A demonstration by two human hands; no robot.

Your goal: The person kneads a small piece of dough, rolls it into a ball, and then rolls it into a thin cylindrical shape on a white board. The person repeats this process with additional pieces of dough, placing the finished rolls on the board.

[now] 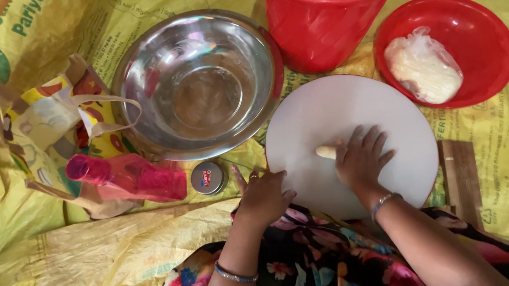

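Right hand (361, 159): palm down on the white round board (395, 126), fingers spread and pressed over a pale roll of dough (325, 152); only the roll's left tip pokes out, the rest is hidden under the hand
Left hand (264, 195): at the near left edge of the board, fingers curled inward; I cannot tell whether they pinch anything, the fingertips are turned away
Dough roll: lying on the board left of centre, touching the right palm
Board: round, flat, white, its near rim covered by the person's floral dress (322, 270)
Steel bowl (198, 82): just beside the board's upper left, inside looks bare and shiny
Red bucket (324, 21): behind the board, top cut off by the frame; something pale and flat shows inside, hard to make out
Red bowl (480, 31): right of the bucket, holding a whitish lump wrapped in clear plastic (423, 67)
Pink bottle (126, 178): on its side left of the hands, with a small round tin lid (208, 178) just beside it
Paper bag (48, 126): crumpled, printed, partly under the bottle
Yellow sacking (57, 277): spread beneath everything, creased; whatever lies under it is out of sight
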